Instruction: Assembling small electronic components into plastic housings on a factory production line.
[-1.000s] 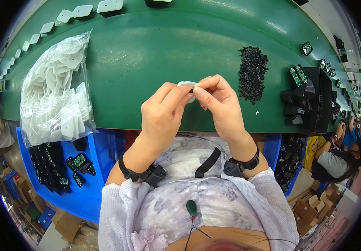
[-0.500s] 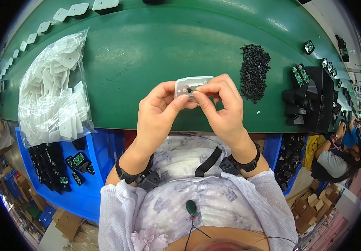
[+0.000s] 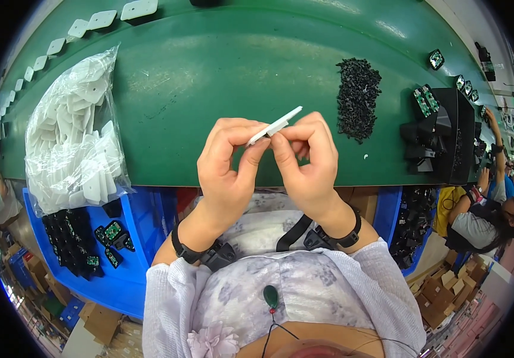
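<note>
Above the near edge of the green table (image 3: 221, 65), a white plastic cover (image 3: 282, 123) is tilted almost edge-on. My left hand (image 3: 226, 164) is closed on its left end, thumb and fingers pinching it. The thumb and fingertips of my right hand (image 3: 309, 164) press against the underside near the middle, by a small dark part I can barely see. The cover's inner face is mostly hidden from this angle. To the right of my hands lies a heap of small black parts (image 3: 358, 100).
A clear bag of white covers (image 3: 75, 137) lies at left. Blue bins (image 3: 141, 227) under the table edge hold black housings and green circuit boards. Black housings (image 3: 424, 140) stand beside a black box (image 3: 452, 137) at right. White covers (image 3: 102, 20) line the far left; other people sit both sides.
The cover has turned from showing its inner face to almost edge-on, its right end raised. Both hands have rotated with it. At right, a co-worker's arm has come up.
</note>
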`<state>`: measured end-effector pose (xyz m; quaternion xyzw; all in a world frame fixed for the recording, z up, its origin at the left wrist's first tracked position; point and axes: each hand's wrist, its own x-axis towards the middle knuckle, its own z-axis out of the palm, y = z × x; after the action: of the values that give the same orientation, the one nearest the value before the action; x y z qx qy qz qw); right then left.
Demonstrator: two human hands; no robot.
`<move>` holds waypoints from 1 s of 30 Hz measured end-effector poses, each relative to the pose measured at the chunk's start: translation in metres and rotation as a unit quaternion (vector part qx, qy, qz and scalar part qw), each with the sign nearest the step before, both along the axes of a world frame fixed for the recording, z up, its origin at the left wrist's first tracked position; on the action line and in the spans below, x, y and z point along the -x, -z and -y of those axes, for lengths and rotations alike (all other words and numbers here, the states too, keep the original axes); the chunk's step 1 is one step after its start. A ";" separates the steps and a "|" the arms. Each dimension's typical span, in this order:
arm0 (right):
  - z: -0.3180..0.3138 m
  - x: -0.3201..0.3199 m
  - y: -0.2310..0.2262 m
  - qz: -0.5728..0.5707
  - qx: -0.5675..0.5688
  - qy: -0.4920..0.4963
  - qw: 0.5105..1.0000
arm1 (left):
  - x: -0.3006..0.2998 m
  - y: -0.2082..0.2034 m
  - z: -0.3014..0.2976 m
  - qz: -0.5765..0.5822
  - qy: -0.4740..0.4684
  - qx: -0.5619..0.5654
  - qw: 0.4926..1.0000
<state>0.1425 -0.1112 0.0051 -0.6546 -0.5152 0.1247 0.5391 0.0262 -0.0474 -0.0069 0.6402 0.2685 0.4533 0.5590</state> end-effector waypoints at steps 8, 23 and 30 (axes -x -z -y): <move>0.002 -0.001 0.005 -0.163 0.067 -0.040 0.984 | 0.007 0.004 0.000 0.039 0.031 0.080 0.996; 0.008 -0.029 -0.013 -0.339 0.140 -0.133 0.921 | 0.009 -0.008 -0.002 0.015 0.107 0.261 0.959; 0.037 -0.084 -0.022 0.059 0.098 0.066 0.991 | 0.013 0.021 -0.050 -0.134 0.056 0.173 0.974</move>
<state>0.2263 -0.1480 0.0273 -0.7428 -0.4873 0.1001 0.4481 0.0133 0.0025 -0.0279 0.6025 0.3791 0.2781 0.6450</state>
